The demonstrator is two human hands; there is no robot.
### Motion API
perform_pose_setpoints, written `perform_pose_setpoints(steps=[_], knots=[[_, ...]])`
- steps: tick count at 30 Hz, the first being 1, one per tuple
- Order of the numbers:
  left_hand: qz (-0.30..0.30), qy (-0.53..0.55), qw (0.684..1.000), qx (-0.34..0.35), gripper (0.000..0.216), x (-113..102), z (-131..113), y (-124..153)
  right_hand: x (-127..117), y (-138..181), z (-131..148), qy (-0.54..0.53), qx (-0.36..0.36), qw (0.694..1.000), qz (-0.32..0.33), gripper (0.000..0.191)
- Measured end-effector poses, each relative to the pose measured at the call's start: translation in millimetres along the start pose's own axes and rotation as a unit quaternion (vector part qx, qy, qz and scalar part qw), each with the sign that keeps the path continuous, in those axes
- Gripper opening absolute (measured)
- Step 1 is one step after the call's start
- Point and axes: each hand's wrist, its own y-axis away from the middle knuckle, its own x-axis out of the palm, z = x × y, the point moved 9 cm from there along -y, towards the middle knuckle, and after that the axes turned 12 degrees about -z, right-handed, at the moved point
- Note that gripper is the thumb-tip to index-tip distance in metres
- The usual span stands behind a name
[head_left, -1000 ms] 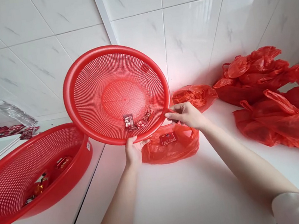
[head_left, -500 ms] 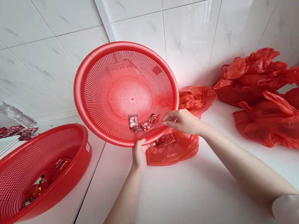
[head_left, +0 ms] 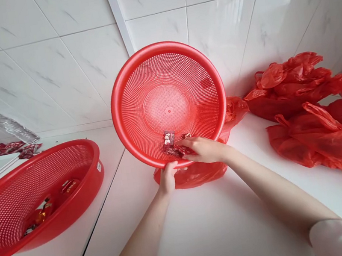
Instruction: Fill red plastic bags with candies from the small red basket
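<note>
My left hand (head_left: 167,178) grips the lower rim of a round red plastic basket (head_left: 139,89), holding it tilted up above an open red plastic bag (head_left: 198,174) on the white table. A few small red candy packets (head_left: 168,140) lie at the basket's low edge. My right hand (head_left: 201,149) reaches into the basket, fingers curled on the packets by the rim; which one they hold is hidden.
A second, larger red basket (head_left: 80,194) with a few wrapped sweets sits on the left table. Several crumpled red plastic bags (head_left: 315,118) are heaped at the right against the tiled wall. A clear plastic bottle (head_left: 15,129) lies at the far left.
The tilted basket has shifted right, over the open bag. My right hand left the bag's edge and moved into the basket onto the candy packets.
</note>
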Motion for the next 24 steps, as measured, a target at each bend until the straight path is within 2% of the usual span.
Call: perform_pose_setpoints(steps=[2, 5, 7, 10, 12, 18, 24], knots=[[-0.007, 0.015, 1.0, 0.0, 0.032, -0.3, -3.6, -1.9, -9.2, -1.6, -0.5, -0.017, 0.013, 0.999, -0.035, 0.039], [-0.027, 0.023, 0.999, -0.004, 0.03, -5.2, -8.0, -7.2, -25.6, -1.8, -9.8, -0.045, 0.068, 0.992, -0.093, 0.031], [-0.037, 0.019, 0.999, -0.005, 0.027, -10.0, -11.4, -11.7, -32.1, -0.1, -16.7, -0.111, 0.107, 0.983, -0.101, 0.026], [-0.046, 0.019, 0.999, 0.01, 0.024, -17.4, -19.7, -17.9, -30.5, 3.6, -19.8, -0.241, 0.141, 0.959, -0.041, 0.022], [-0.053, 0.024, 0.998, 0.023, 0.022, -21.6, -25.5, -20.4, -27.8, 7.1, -19.1, -0.272, 0.154, 0.95, 0.009, 0.019], [-0.059, 0.029, 0.997, 0.043, 0.021, -23.6, -34.3, -20.3, -19.9, 13.0, -19.0, -0.235, 0.173, 0.954, 0.075, 0.014], [-0.054, 0.014, 0.997, 0.049, 0.017, -19.2, -34.5, -15.3, 0.6, 20.8, -19.5, -0.086, 0.136, 0.971, 0.177, 0.015]])
